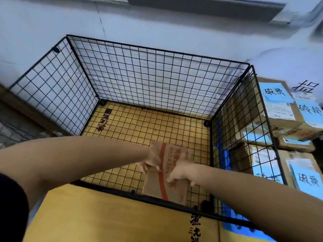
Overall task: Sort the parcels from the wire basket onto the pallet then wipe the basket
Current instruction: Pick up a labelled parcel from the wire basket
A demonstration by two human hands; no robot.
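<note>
Black wire basket [157, 75], thin metal; parcel [167, 182], matt brown cardboard.

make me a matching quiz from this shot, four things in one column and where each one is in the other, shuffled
Things:
1. brown cardboard parcel with a red stripe
2. black wire mesh basket
3. stacked cardboard boxes with blue paper labels
4. yellow cardboard sheet with black printed characters

Places:
A. lying under the basket as its floor
B. outside the basket, on its right
C. held in both hands, left hand and right hand, inside the basket
D. standing against the pale wall

Pairs: 1-C, 2-D, 3-B, 4-A
</note>
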